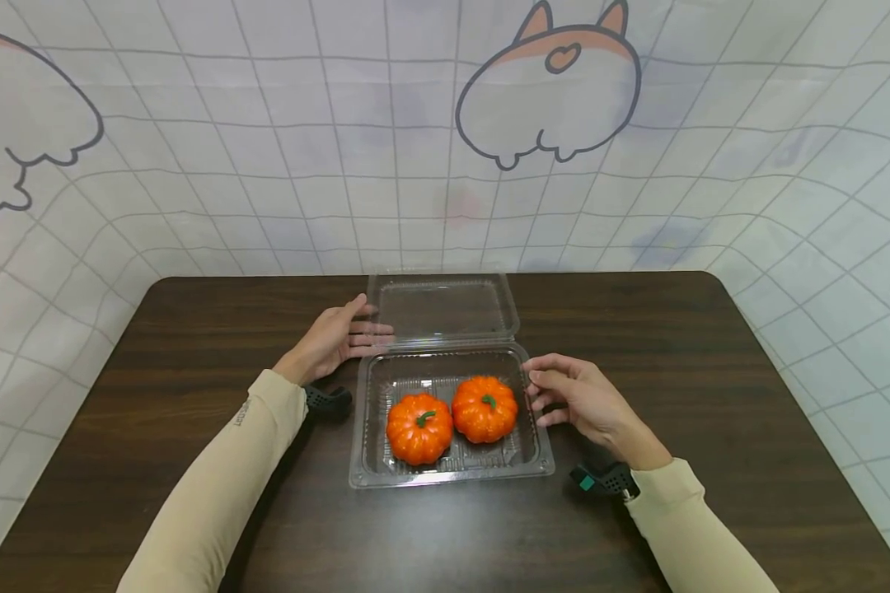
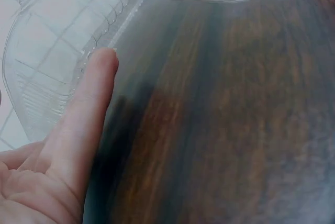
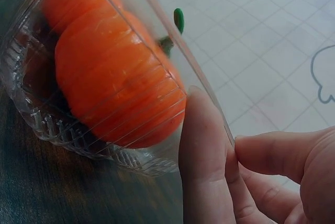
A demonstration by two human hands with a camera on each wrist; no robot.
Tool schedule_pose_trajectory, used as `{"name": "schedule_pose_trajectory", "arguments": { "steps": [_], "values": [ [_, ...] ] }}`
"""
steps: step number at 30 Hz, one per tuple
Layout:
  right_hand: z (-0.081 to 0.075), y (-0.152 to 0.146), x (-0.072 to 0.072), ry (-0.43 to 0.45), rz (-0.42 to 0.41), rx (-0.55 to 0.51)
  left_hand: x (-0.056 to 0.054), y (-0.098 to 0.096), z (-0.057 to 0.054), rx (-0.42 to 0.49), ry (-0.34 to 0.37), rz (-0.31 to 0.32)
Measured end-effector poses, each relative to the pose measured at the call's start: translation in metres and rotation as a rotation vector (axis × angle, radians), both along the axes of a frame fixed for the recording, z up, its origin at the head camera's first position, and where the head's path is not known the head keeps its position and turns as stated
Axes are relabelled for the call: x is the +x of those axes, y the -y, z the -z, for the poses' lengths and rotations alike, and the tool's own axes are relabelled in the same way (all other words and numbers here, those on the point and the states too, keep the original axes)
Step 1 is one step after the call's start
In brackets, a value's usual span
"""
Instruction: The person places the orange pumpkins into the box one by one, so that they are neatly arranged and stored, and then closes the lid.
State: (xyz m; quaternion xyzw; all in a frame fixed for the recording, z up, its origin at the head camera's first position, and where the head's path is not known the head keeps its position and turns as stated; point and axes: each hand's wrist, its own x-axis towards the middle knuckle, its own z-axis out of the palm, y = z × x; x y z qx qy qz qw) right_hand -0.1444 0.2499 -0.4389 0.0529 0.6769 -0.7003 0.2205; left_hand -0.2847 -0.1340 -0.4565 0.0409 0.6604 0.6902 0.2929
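Note:
A clear plastic clamshell container (image 1: 452,476) lies open on the table, its transparent lid (image 1: 445,309) folded back on the far side. Inside the base sit two orange pumpkins with green stems, a left pumpkin (image 1: 419,428) and a right pumpkin (image 1: 484,409), side by side. My right hand (image 1: 582,403) pinches the right rim of the base between thumb and fingers; the right wrist view shows the rim (image 3: 222,111) between them. My left hand (image 1: 334,339) has its fingers extended at the left edge of the lid, near the hinge. In the left wrist view, one straight finger (image 2: 94,109) overlaps the clear plastic.
The dark wood-grain table (image 1: 712,362) spreads around the container. A white grid-patterned curtain (image 1: 304,165) with cartoon animal drawings hangs behind and at both sides of the table. Black straps with small devices sit at both wrists.

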Motion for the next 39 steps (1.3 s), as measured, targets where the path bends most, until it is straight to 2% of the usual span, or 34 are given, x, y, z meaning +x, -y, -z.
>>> {"name": "schedule_pose_trajectory", "arguments": {
  "steps": [9,19,25,33,39],
  "values": [
    [0.003,-0.001,0.000,0.003,-0.001,-0.016,-0.006,0.000,-0.007,-0.023,-0.017,0.030],
    [0.001,-0.003,0.005,-0.006,-0.010,-0.033,0.001,0.001,-0.017,0.053,-0.026,-0.002],
    [0.004,-0.005,0.006,-0.006,-0.017,-0.038,0.003,0.000,-0.021,0.053,-0.050,0.001],
    [0.002,-0.003,0.005,-0.002,-0.014,-0.032,0.001,-0.004,-0.029,0.033,-0.054,-0.037],
    [0.002,-0.004,0.004,-0.011,-0.018,-0.039,0.001,-0.003,-0.036,0.044,-0.086,-0.012]
  ]
}}
